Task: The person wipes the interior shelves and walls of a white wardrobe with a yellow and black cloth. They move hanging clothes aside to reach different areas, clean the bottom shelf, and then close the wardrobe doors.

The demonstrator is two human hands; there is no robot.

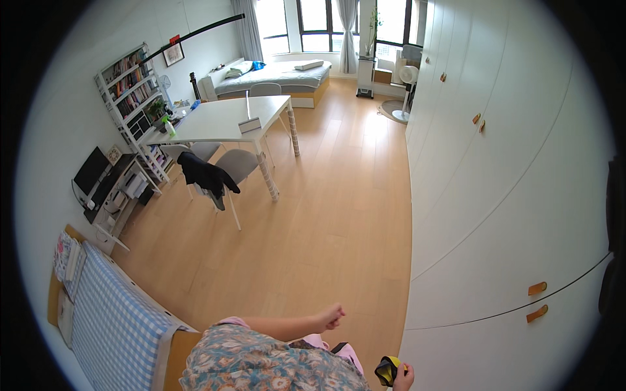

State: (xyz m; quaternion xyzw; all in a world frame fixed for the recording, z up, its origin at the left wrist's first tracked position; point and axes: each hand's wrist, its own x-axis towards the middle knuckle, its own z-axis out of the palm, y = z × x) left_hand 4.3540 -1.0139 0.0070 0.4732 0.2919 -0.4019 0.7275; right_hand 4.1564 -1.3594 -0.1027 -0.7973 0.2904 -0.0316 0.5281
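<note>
My right hand [404, 377] grips a small yellow-and-black item [386, 370] at the bottom edge, close to the white wardrobe. The item looks soft and hollow, with a dark grey inside; its exact kind is unclear. My left hand [332, 317] is held out in front of my body over the wooden floor. Its fingers are curled in, and nothing shows in them. Below it appear my patterned floral top [274, 361] and some pink cloth with a black strip [348, 351].
White wardrobe doors [469, 195] with leather pulls line the right side. At lower left is a bed with a blue checked cover [117, 303]. Ahead stand a white table [220, 117], grey chairs [237, 165], one draped with black clothing [208, 173], and a white fan [408, 76].
</note>
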